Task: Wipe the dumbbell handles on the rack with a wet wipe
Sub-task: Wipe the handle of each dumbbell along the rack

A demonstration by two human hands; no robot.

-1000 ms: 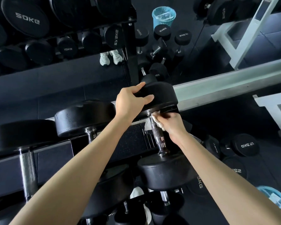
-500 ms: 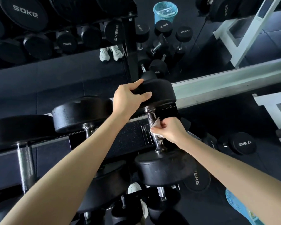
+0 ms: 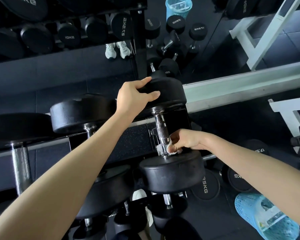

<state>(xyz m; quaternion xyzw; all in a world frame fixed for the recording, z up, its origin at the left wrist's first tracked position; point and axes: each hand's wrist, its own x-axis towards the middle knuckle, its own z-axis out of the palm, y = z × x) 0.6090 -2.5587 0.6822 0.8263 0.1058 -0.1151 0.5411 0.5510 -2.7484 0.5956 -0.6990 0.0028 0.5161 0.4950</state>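
A black dumbbell lies on the top shelf of the rack [image 3: 109,144], its chrome knurled handle [image 3: 160,130] running away from me. My left hand [image 3: 133,97] grips the rim of its far head [image 3: 170,91]. My right hand [image 3: 184,141] holds a white wet wipe [image 3: 170,150] wrapped round the near end of the handle, just above the near head [image 3: 171,172]. The upper part of the handle is bare.
More black dumbbells [image 3: 80,113] sit to the left on the same shelf and on lower shelves. A mirror behind reflects the rack. Plates [image 3: 205,187] lie on the floor at right beside a blue mesh basket [image 3: 267,217]. White bench frames [image 3: 287,111] stand far right.
My right hand has slid the wipe down the handle from the far end to the near end. My left hand has kept its grip on the far head.
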